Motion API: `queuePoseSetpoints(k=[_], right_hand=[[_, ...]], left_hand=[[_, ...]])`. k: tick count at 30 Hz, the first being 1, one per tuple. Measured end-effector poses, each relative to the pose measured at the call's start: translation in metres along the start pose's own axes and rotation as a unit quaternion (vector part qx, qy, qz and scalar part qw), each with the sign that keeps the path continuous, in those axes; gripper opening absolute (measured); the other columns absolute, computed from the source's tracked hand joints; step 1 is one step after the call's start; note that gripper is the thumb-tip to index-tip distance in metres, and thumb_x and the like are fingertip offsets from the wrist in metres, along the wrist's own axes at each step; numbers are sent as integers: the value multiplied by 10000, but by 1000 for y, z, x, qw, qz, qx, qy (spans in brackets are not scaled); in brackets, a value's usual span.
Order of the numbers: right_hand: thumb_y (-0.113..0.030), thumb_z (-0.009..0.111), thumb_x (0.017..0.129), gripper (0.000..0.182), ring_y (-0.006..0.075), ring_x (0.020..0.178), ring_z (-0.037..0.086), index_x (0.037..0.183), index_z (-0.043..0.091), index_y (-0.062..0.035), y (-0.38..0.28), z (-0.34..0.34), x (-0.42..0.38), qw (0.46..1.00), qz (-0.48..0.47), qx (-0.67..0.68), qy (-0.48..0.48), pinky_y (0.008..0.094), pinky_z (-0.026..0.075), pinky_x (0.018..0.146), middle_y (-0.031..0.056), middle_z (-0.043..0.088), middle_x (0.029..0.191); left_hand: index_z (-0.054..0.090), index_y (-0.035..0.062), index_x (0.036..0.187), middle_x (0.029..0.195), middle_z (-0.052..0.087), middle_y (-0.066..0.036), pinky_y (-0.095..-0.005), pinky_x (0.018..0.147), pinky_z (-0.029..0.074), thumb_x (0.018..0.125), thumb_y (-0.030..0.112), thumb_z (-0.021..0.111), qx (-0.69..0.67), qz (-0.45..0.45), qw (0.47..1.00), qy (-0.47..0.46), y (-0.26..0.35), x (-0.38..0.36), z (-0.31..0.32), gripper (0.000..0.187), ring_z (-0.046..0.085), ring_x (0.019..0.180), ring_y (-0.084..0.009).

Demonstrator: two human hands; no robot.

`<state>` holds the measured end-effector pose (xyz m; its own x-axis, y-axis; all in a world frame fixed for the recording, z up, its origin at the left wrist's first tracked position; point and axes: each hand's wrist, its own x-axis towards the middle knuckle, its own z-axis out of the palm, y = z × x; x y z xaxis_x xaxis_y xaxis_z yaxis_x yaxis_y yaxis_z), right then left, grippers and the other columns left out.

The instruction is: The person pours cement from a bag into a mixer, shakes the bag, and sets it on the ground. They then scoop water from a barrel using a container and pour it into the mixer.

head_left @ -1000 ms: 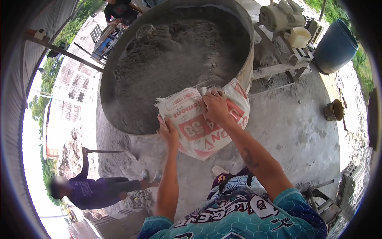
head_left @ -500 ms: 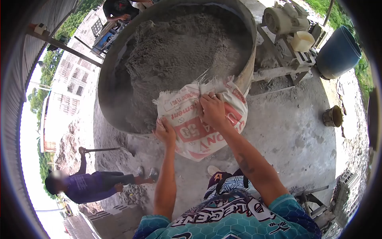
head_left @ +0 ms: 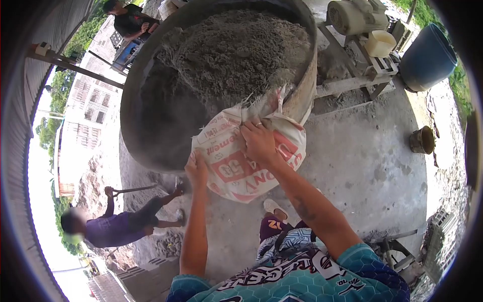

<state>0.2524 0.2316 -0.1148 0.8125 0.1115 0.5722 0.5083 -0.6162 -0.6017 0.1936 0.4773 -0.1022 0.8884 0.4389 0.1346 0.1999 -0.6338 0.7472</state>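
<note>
A white cement bag point(head_left: 241, 173) with red print hangs at the near rim of a large round mixing drum point(head_left: 303, 100). Its frayed mouth lies over the rim, toward the grey powdery mix point(head_left: 236, 50) inside. My left hand point(head_left: 197, 168) is closed on the bag's left side. My right hand point(head_left: 259, 141), with a ring on one finger, grips the cloth near the top middle. The fingertips of both hands are partly hidden in the folds. Dust hazes the left part of the drum.
A motor point(head_left: 352, 17) on a metal frame stands right of the drum, near a blue barrel point(head_left: 427, 58) and a small bucket point(head_left: 421, 140). At left, a person in purple point(head_left: 118, 230) holds a shovel point(head_left: 136, 190). Another person point(head_left: 132, 21) is beyond the drum.
Both hands and the bag have shifted slightly left in view, and the bag looks more crumpled at its mouth. The person at left has stepped; the far person shows more fully.
</note>
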Motion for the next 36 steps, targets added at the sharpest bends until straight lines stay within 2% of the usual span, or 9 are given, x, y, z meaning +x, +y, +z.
queuePoseSetpoints(k=[8,11,14,17,19,23,26,28,36], right_hand=[[-175,687,886,200,309,911,604,761,582,-60,2,7,8,1000,-2,-10,-3,438,435,869,97,620,848],[-175,714,852,216,300,881,595,738,568,-65,-5,3,13,998,1,-57,-31,428,426,832,88,613,831],[-155,731,822,189,294,861,588,742,584,-66,-7,5,15,997,12,-65,-45,421,415,809,83,638,863],[-126,736,812,154,289,860,586,760,606,-62,-8,6,15,996,10,-83,-39,424,415,810,78,665,901],[-112,740,805,137,285,859,583,772,619,-58,-9,7,14,996,19,-76,-46,419,407,821,75,685,930],[-108,737,811,165,286,825,557,755,593,-50,-14,8,18,996,16,-85,-25,411,394,811,73,661,887],[-103,730,818,190,283,787,522,741,565,-48,-14,7,21,996,8,-87,-29,411,379,801,73,614,832],[-97,718,830,209,281,768,499,728,542,-51,-15,7,18,995,24,-85,-45,413,369,790,74,561,785],[-107,710,844,183,283,781,520,741,567,-60,-17,4,19,995,24,-82,-45,419,383,802,69,572,790]], left_hand=[[681,11,1325,1222,717,-153,-402,1112,396,1009,750,357,2,-319,874,-366,37,114,-30,866,622,1187,-274],[583,-35,1406,1448,594,-218,-427,1194,349,1018,732,330,-191,-412,720,-524,7,131,3,895,561,1335,-321],[631,22,1374,1397,644,-137,-405,1155,402,1015,592,539,-250,-445,670,-539,-34,145,37,680,585,1315,-302],[516,-21,1465,1502,548,-215,-435,1193,368,1011,575,530,-90,-304,681,-660,-47,150,50,749,533,1377,-318],[537,6,1449,1489,565,-195,-442,1157,420,934,321,746,95,174,614,-764,-63,154,56,639,572,1339,-280],[597,32,1391,1428,624,-154,-425,1109,474,827,110,842,-35,138,661,-736,-67,140,60,620,618,1275,-236],[657,39,1315,1328,683,-130,-420,1102,487,895,202,776,-294,-86,729,-613,-36,149,48,466,633,1246,-229],[637,19,1321,1328,672,-134,-442,1071,510,967,221,647,-437,-511,573,-468,-33,183,44,407,651,1207,-251],[603,-40,1301,1314,653,-161,-453,1114,450,979,152,507,-437,-419,690,-396,-28,183,-23,387,611,1229,-294]])
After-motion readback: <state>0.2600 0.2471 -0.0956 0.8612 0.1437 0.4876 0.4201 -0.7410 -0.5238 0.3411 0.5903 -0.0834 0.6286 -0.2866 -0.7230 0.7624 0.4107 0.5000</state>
